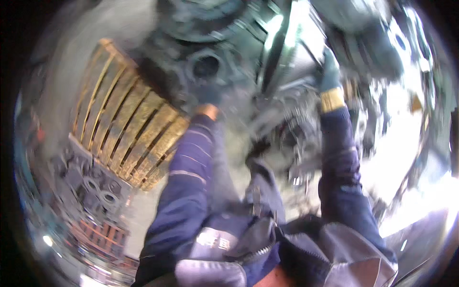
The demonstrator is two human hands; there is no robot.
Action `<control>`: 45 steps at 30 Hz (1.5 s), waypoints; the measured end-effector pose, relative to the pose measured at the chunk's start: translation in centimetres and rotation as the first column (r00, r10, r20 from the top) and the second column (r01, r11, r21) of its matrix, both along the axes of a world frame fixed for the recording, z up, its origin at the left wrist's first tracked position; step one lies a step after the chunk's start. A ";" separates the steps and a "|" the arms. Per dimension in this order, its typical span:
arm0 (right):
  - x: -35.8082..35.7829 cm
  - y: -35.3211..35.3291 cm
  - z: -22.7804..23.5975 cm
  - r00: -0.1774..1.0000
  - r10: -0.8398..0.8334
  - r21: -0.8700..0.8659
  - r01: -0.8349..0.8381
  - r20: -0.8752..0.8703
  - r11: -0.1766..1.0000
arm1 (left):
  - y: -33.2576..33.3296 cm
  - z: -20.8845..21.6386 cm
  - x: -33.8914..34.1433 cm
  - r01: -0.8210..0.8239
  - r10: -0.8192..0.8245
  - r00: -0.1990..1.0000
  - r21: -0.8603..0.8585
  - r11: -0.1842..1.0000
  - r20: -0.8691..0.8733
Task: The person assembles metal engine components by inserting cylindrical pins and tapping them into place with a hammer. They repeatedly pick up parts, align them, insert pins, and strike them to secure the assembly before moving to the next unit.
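My left hand [209, 95], in a dark glove, reaches forward just below a grey metal casting [190, 67] with a round dark hole. Motion smears its fingers, and I cannot tell whether it touches the casting. Farther right, my right hand [330, 71] wears a grey-green glove with a yellow cuff. It is at the right edge of a bright, pale metal part [303, 40] with long straight edges. Its fingers are blurred, so their grip is unclear. Both arms are in dark blue sleeves.
A yellow slatted wooden pallet [138, 122] lies on the floor at the left. Grey metal castings [88, 184] with round holes are beyond its lower left end, near an orange-brown rack [100, 237]. Jumbled metal parts [296, 138] are between my arms, and more dark machine parts [377, 52] are at the far right.
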State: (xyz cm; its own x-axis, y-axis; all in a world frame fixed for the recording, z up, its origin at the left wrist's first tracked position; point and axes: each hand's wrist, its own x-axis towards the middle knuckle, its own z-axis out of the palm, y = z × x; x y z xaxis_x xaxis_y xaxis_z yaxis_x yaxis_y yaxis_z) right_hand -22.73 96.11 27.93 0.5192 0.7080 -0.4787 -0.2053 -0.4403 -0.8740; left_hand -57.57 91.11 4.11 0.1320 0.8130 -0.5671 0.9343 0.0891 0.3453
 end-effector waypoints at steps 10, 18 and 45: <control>11.8 -33.6 -3.6 0.888 0.248 -0.518 -0.013 0.386 0.855 | 3.8 6.4 1.3 0.427 -0.412 0.888 0.032 0.904 -0.204; 21.9 -51.9 -10.4 0.766 0.480 -0.822 0.109 0.428 0.559 | 5.2 3.7 -0.1 0.434 -0.422 0.888 0.030 0.900 -0.182; 20.6 -60.0 -31.7 0.904 0.315 -0.821 0.065 0.289 0.568 | 2.9 10.2 4.0 0.362 -0.370 0.880 -0.085 0.928 -0.297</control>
